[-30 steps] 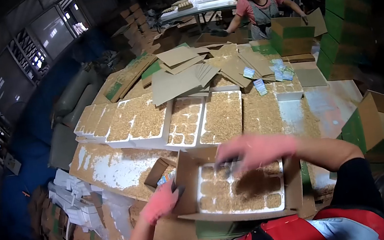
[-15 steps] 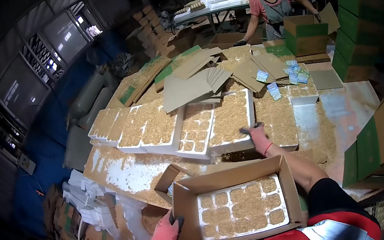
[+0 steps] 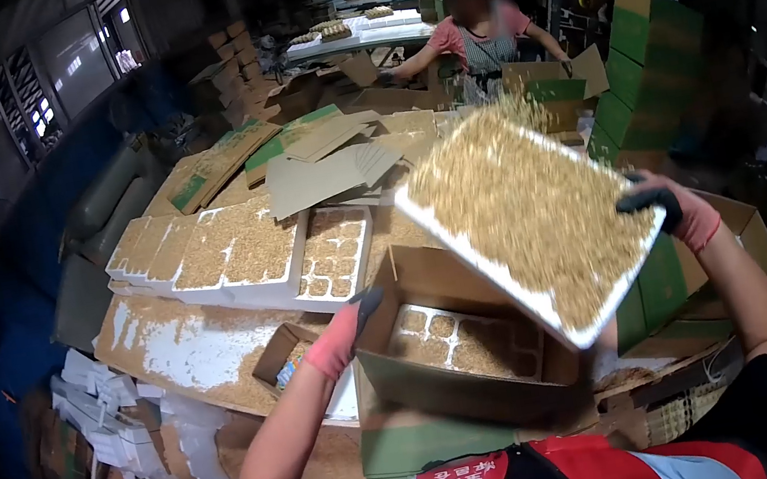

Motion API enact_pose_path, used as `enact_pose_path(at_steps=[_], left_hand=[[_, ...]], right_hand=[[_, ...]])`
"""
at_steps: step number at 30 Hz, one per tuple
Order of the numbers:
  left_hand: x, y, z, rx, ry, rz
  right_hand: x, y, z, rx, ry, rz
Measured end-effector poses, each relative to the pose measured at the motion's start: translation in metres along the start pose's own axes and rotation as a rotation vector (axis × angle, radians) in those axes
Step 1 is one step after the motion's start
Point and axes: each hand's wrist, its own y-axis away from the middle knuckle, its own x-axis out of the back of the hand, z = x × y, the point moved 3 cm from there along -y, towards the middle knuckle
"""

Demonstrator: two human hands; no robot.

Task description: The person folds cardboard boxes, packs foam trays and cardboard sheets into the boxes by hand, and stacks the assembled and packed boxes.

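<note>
My right hand (image 3: 681, 208), in a pink glove with dark fingertips, grips the right end of a white foam tray (image 3: 540, 223). The tray is tilted in the air above the box and heaped with loose tan, husk-like filler; some grains fly off its far edge. Below it stands an open cardboard box (image 3: 468, 383), with another white foam tray (image 3: 451, 338) inside, its cells filled with the same tan material. My left hand (image 3: 344, 337), gloved alike, is closed on the box's left rim. The raised tray hides part of the box's right side.
Filled foam trays (image 3: 233, 249) line the table's left, beside grey cardboard sheets (image 3: 323, 181). A small open carton (image 3: 283, 353) lies left of the box. Across the table, a person (image 3: 482, 40) handles another carton. Green-banded boxes (image 3: 645, 74) are stacked at right; foam scraps (image 3: 99, 389) lie lower left.
My right hand has lifted the heaped foam tray off the table and swung it right, above the box. My left hand has moved up along the box's left side. The view has shifted.
</note>
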Motion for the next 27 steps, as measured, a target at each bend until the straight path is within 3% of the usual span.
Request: enact_pose_path(at_steps=[2, 3, 4, 6, 7, 8, 10, 11, 12, 14, 15, 16, 18, 20, 22, 23, 24, 26, 27], left_hand=[[-0.011, -0.014, 0.007, -0.041, 0.072, -0.069], [-0.003, -0.035, -0.022, 0.182, 0.550, -0.190], [-0.028, -0.003, 0.022, 0.157, 0.395, -0.096], [-0.014, -0.010, -0.007, 0.149, 0.240, -0.025], [-0.015, -0.005, -0.004, -0.046, 0.075, -0.035], [-0.013, 0.003, -0.002, -0.148, -0.122, 0.015], [-0.008, 0.004, -0.007, 0.055, 0.033, 0.002], [-0.006, 0.012, -0.007, 0.099, 0.151, -0.005], [0.011, 0.005, -0.023, 0.065, 0.075, -0.010], [0.006, 0.020, 0.004, -0.086, -0.224, 0.031], [0.010, 0.015, 0.003, -0.113, -0.437, 0.002], [0.001, 0.015, 0.015, -0.251, -0.459, -0.003], [0.033, -0.029, -0.016, -0.366, -0.639, -0.190], [0.049, -0.038, 0.032, 0.218, -0.233, -0.132], [0.113, -0.104, 0.035, -0.243, -1.076, 0.402], [0.142, -0.136, 0.040, -0.358, -1.705, 0.620], [0.167, -0.165, 0.048, -0.500, -1.947, 0.807], [0.233, -0.238, 0.044, -0.425, -2.267, 0.759], [0.252, -0.260, 0.046, -0.247, -2.144, 0.689]], right_hand=[[-0.007, 0.016, 0.023, -0.075, -0.218, -0.130], [-0.020, 0.011, 0.008, -0.241, -0.260, -0.203], [-0.034, 0.005, -0.008, -0.405, -0.299, -0.280], [-0.058, -0.016, 0.009, -0.284, -0.368, -0.504], [-0.075, -0.034, 0.014, -0.318, -0.456, -0.607], [-0.083, -0.038, 0.013, -0.493, -0.507, -0.533], [-0.109, -0.067, 0.037, -0.140, -0.255, -0.632], [-0.115, -0.075, 0.037, -0.343, -0.270, -0.696], [-0.122, -0.076, 0.033, -0.329, 0.142, -0.589], [-0.134, -0.058, -0.012, -0.035, 0.647, -0.327], [-0.145, -0.054, -0.029, 0.153, 0.775, -0.216], [-0.156, -0.049, -0.041, 0.337, 0.901, -0.112], [-0.196, -0.053, 0.003, 0.073, 0.672, -0.470], [-0.223, -0.056, 0.022, -0.197, 0.513, -0.660], [-0.242, -0.049, 0.041, -0.090, 0.575, -0.679], [-0.239, -0.051, 0.024, -0.084, 0.580, -0.639], [-0.234, -0.055, 0.009, -0.207, 0.535, -0.696], [-0.228, -0.047, 0.000, -0.217, 0.447, -0.548], [-0.220, -0.046, -0.016, -0.268, 0.456, -0.557]])
